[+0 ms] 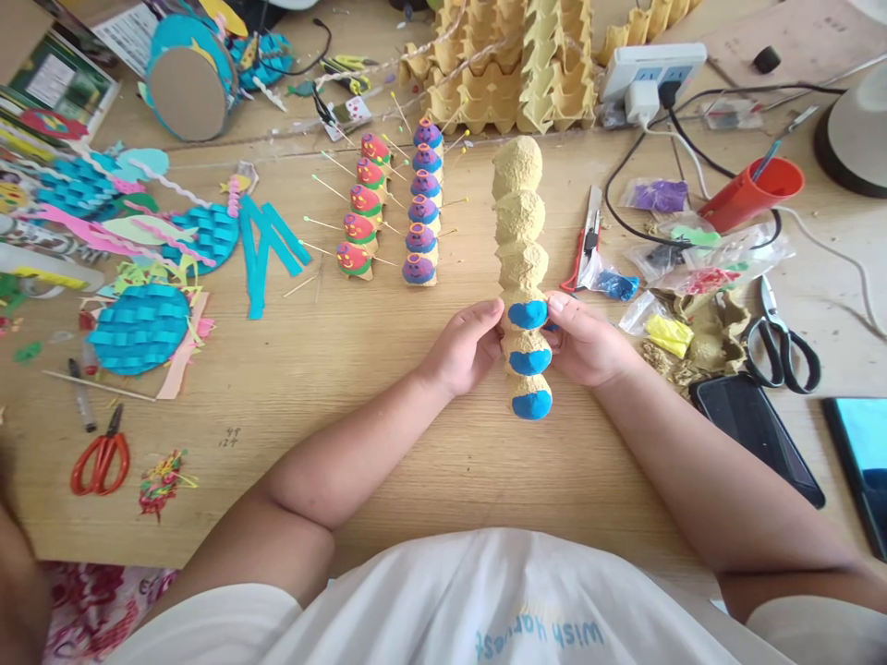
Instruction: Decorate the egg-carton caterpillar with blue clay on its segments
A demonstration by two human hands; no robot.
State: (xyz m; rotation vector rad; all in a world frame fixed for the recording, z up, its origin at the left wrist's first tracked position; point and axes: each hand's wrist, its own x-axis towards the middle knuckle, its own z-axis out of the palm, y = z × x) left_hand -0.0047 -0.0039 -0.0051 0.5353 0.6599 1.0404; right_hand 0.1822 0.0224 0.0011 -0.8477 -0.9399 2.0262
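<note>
Holding an egg-carton strip point(521, 222) over the middle of the worktop point(416, 471), with left grip point(466, 349) and right grip point(586, 342) both clamped on it from opposite edges, beside the blue-patched bumps. Counting six bumps along it: bare and sandy on the far three, marked with smooth blue patches point(528, 315) on the near three. Cannot tell whether lifted clear of the wood or touching it.

Can read "Wish Harvest" upside down, in pale blue letters point(547, 637), on the white shirt point(416, 600), creased by folds. Cannot make out the fainter yellowish lettering next to it. Can spot small handwritten marks point(230, 437) on bare wood at left, too unclear to read safely, and red pips on a playing card point(358, 109) near the pliers point(350, 78). Cannot decipher the print on the boxes point(59, 88) in the far left corner.

Beyond the left grip, can see a red-and-green caterpillar point(360, 228) and a purple-and-blue caterpillar point(422, 211) side by side, both with drawn smiles. Beyond the right grip, can see a utility knife point(590, 238) beside a packet of blue clay point(618, 284); farther right, yellow clay point(669, 334), black-handled scissors point(780, 346) and a dark phone point(755, 439). Near the left edge, can find orange-handled scissors point(101, 460) below a woven blue disc point(142, 328).
</note>
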